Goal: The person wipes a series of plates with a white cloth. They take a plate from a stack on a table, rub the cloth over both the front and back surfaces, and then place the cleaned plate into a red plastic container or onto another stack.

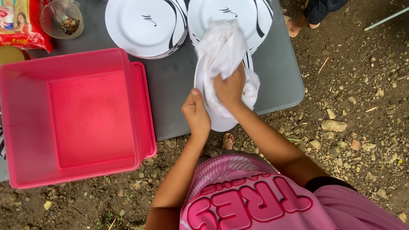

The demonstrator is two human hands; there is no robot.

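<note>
Left hand (196, 114) clamped on the near rim of a white plate (221, 121), thumb up over the edge, holding it tilted above the front edge of the grey table (174, 85). Right hand (230, 87) closed on a bunched white cloth (221, 49), pressing it against the plate's face; most of the plate hidden under cloth and hand, only its lower edge and a sliver of the left rim showing. Behind, on the table, two stacks of white plates with black curved markings: left stack (145, 25) fully in view, right stack (251, 15) partly covered by the raised cloth. To the left, a large pink plastic tub (76, 115), square, resting on the table with its front corner jutting past the edge. At the far left corner, a clear plastic cup (61, 17) with brown scraps inside, beside a red and yellow packet (19, 25). Bare stony ground (353, 106) below and to the right, another person's sandalled foot (294, 25) near the table's far corner. Pink shirt (251, 196) at the bottom.
</note>
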